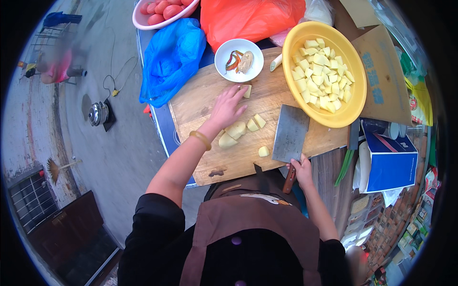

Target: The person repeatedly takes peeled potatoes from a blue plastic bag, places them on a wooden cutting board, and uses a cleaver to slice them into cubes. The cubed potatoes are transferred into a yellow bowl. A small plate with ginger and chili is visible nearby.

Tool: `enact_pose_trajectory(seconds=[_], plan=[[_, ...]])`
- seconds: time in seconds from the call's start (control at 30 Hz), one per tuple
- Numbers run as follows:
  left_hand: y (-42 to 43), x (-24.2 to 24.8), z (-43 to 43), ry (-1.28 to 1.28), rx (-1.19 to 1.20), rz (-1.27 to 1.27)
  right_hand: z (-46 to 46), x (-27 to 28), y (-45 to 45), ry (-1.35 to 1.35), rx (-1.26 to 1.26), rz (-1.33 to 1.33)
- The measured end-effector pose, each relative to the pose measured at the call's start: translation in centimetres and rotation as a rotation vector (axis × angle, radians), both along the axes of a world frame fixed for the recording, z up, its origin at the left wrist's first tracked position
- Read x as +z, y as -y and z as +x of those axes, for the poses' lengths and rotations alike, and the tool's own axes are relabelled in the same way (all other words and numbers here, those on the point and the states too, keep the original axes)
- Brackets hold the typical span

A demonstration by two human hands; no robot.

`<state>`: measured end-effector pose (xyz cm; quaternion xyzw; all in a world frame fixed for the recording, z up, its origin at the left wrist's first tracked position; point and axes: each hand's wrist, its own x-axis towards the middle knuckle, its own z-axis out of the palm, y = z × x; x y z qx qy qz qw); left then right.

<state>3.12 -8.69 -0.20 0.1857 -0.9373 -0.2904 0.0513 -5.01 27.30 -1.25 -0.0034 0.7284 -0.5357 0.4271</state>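
Observation:
My right hand (pixel 303 171) holds a cleaver (pixel 291 134) by its wooden handle near the front edge of the wooden cutting board (pixel 200 94); the broad blade lies over the board, below the yellow basin. My left hand (pixel 229 105) reaches over the board with its fingers spread, fingertips at a potato piece (pixel 247 91) just below a white bowl (pixel 229 46). Whether it grips that piece I cannot tell. Larger cut potato pieces (pixel 235 130) lie by my left wrist, smaller ones (pixel 260 121) beside them, and one (pixel 263 151) nearer me. Peeled potato chunks (pixel 322 75) partly fill the yellow basin (pixel 359 89).
The bowl holds dried chilies and a pale lump. A blue plastic bag (pixel 171 60), red bag (pixel 247 18) and pink basin of tomatoes (pixel 143 23) sit behind and left. At right are a cardboard box (pixel 383 71), green onions (pixel 345 168) and a blue box (pixel 391 171).

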Motion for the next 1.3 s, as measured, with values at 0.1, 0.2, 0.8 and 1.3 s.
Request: enact_pose_trajectory(seconds=[0.1,0.2,0.8,1.3], plan=[[0.6,-0.9,-2.2,0.052,-0.067,0.101,0.0,-0.9,-1.4,0.054,-0.030,-0.024],[1.0,-1.4,-0.9,0.133,-0.219,0.114,0.5,-1.5,-1.2,-0.003,0.004,-0.003],[-6.4,-4.2,9.7,-0.185,0.153,-0.045,7.7,-4.3,12.3,0.125,0.198,-0.163],[-10.3,7.2,1.5,-0.424,0.137,-0.120,-1.4,8.4,8.6,0.164,0.231,-0.361]])
